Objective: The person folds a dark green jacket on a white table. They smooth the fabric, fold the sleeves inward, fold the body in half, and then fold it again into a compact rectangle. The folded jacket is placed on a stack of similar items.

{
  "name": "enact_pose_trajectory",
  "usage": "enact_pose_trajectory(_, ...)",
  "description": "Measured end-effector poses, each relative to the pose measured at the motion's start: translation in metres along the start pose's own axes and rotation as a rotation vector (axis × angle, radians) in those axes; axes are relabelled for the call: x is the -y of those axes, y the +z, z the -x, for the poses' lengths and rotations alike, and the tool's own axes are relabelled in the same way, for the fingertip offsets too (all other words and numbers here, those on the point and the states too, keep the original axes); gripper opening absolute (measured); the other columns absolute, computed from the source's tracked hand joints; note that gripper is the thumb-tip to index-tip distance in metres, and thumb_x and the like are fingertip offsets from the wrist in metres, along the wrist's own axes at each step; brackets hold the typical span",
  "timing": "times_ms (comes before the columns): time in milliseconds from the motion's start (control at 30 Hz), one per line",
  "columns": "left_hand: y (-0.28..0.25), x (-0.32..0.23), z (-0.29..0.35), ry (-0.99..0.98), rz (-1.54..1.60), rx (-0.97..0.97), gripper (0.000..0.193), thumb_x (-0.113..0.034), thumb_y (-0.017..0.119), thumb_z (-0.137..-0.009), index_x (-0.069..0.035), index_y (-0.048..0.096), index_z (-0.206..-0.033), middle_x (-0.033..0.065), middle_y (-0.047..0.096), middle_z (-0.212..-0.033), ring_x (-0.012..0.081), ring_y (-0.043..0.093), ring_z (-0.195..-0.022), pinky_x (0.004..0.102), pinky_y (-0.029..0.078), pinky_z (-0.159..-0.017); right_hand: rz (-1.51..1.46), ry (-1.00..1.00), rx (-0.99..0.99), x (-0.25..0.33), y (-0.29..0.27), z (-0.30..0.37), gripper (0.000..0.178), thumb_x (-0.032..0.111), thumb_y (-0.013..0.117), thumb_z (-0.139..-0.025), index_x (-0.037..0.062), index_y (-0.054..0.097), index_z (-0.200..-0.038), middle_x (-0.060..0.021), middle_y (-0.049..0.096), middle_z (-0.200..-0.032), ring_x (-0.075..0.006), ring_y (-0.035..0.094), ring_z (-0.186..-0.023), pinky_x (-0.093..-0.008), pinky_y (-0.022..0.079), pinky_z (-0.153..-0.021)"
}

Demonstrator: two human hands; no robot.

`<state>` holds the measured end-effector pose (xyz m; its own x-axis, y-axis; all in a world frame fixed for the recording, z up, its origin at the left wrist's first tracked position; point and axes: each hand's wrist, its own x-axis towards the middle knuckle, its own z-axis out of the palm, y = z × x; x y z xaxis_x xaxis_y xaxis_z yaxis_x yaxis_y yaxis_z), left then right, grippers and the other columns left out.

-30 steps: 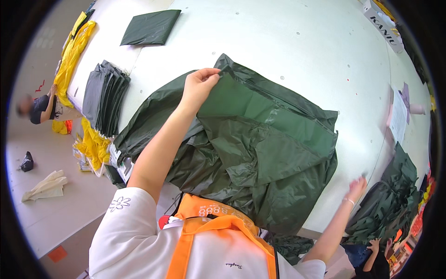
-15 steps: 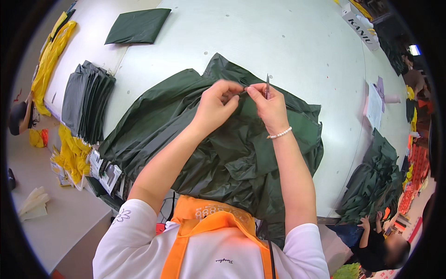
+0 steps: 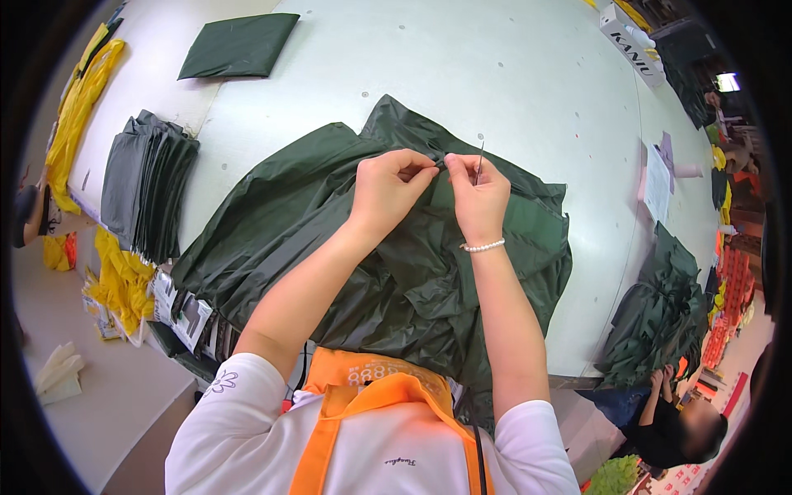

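A dark green, shiny waterproof garment (image 3: 412, 272), maybe a raincoat, lies crumpled over the table's near edge in front of me. Above its far part, my left hand (image 3: 389, 188) is closed in a pinch on a bit of the dark material. Close beside it, my right hand (image 3: 480, 202) pinches a small dark piece between thumb and forefinger, too small to make out. A thin pointed metal tool (image 3: 480, 161) is also held in that hand, its tip sticking up past the fingers and its kind hidden by them.
On the white table (image 3: 462, 74) lie a folded dark green piece (image 3: 239, 46), a stack of folded dark green pieces (image 3: 150, 186) at left and a green heap (image 3: 656, 318) at right. Yellow material (image 3: 124, 280) sits at lower left. A person (image 3: 689, 429) works at lower right.
My left fingers have moved slightly down and closed together, a little apart from the right ones. My right wrist has turned slightly and dropped a little. The garment lies much as before.
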<state>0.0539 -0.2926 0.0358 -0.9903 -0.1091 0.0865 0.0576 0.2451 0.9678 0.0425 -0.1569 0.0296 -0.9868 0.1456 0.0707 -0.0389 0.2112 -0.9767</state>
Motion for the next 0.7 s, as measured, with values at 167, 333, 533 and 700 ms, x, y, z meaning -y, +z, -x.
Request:
enact_pose_trajectory(167,0.004,0.004,0.002,-0.020,0.093,-0.065,0.010,-0.003,0.070,-0.077,0.003,0.066,-0.084,0.0050,0.068,-0.077,0.0089,0.064,-0.071,0.0223,0.051,-0.068,-0.153,0.119,-0.071,-0.018,-0.017,-0.005,0.022,0.024,0.057,-0.093,0.0024,0.053,-0.097,0.0019,0.052,-0.074,-0.0035,0.041,-0.062,-0.0193,0.036,-0.056)
enact_pose_trajectory(333,0.006,0.009,0.003,0.042,0.093,-0.122,0.010,-0.003,0.070,-0.077,0.002,0.066,-0.084,0.0050,0.068,-0.078,0.0090,0.064,-0.070,0.0225,0.051,-0.068,-0.004,0.227,0.225,-0.001,-0.031,0.019,0.027,0.029,0.054,-0.095,0.0023,0.051,-0.093,0.0002,0.053,-0.075,-0.0055,0.043,-0.064,-0.0211,0.038,-0.058)
enact_pose_trajectory(533,0.010,0.007,0.004,0.237,-0.029,-0.147,0.010,0.001,0.070,-0.073,-0.001,0.065,-0.081,0.0071,0.066,-0.074,0.0151,0.065,-0.065,0.0246,0.051,-0.059,0.051,0.122,0.239,0.004,-0.027,0.010,0.024,0.025,0.057,-0.093,0.0016,0.056,-0.092,-0.0018,0.059,-0.081,-0.0075,0.049,-0.069,-0.0227,0.043,-0.063)
enact_pose_trajectory(700,0.012,0.006,0.004,0.284,-0.045,-0.174,0.010,0.001,0.070,-0.073,-0.002,0.064,-0.080,0.0072,0.066,-0.074,0.0155,0.065,-0.064,0.0247,0.051,-0.059,0.038,0.109,0.241,0.010,-0.021,0.011,0.022,0.023,0.058,-0.092,0.0012,0.057,-0.091,-0.0021,0.060,-0.079,-0.0087,0.051,-0.068,-0.0229,0.043,-0.064)
